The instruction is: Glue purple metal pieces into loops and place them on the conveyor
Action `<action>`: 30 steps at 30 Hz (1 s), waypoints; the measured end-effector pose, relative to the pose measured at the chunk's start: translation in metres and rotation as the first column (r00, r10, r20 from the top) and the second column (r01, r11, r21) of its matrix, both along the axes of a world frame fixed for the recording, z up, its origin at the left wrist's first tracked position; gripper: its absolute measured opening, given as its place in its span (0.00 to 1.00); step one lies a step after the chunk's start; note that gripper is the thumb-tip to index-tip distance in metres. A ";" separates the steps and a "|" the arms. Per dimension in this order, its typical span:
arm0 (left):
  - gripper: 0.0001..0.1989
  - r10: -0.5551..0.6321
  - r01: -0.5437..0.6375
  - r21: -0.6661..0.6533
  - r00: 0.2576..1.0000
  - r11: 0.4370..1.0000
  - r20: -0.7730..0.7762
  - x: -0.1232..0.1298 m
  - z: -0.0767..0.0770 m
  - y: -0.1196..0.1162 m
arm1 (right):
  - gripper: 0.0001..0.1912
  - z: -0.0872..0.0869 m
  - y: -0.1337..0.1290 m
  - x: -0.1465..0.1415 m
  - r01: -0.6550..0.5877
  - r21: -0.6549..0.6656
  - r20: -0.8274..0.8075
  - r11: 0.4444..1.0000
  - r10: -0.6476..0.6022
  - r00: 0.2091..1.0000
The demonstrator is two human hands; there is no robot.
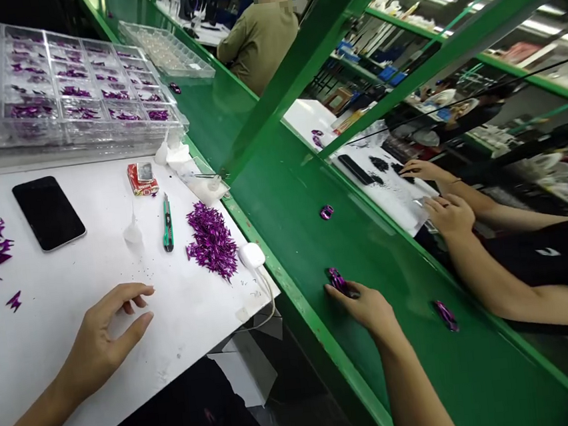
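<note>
My right hand (368, 305) reaches over the green conveyor belt (282, 193), its fingers closed around a small purple toy car (336, 279). Part of that car is hidden by the fingers. Another purple toy car (327, 212) sits farther up the belt, and a third toy car (446, 316) lies to the right of my hand. Above the white table (117, 256) my left hand (109, 333) is held with thumb and fingers apart and nothing between them. Nearest to it are a green utility knife (166, 223) and a pile of pointed purple pieces (211, 240).
A clear compartment box (67, 100) with purple parts stands at the back left. A black phone (49, 213), a small glue bottle (133, 234) and a white charger (252, 255) lie on the table. Across the belt a co-worker's hands (447, 214) work beside black parts. A green post (294, 64) rises beside the belt.
</note>
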State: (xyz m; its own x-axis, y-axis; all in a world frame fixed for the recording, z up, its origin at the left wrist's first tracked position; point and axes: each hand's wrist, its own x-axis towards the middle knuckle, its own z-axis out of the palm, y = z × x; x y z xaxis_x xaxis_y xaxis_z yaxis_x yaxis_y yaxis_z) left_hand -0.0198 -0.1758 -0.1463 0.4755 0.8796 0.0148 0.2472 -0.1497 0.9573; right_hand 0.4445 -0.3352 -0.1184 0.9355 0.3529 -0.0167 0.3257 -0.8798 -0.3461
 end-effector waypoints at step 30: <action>0.32 0.403 0.113 -0.683 0.734 0.722 0.547 0.001 -0.003 0.024 | 0.27 -0.013 0.239 -0.269 -0.749 0.555 -0.193 0.363 0.931 0.309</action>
State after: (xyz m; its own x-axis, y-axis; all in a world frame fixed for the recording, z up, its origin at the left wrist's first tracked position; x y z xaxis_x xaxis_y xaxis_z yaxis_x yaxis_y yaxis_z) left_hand -0.0188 -0.1518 -0.1493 0.4384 0.8346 -0.3335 -0.4770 0.5306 0.7007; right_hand 0.1757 -0.0962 -0.1313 0.0148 0.9999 0.0020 0.5562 -0.0066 -0.8310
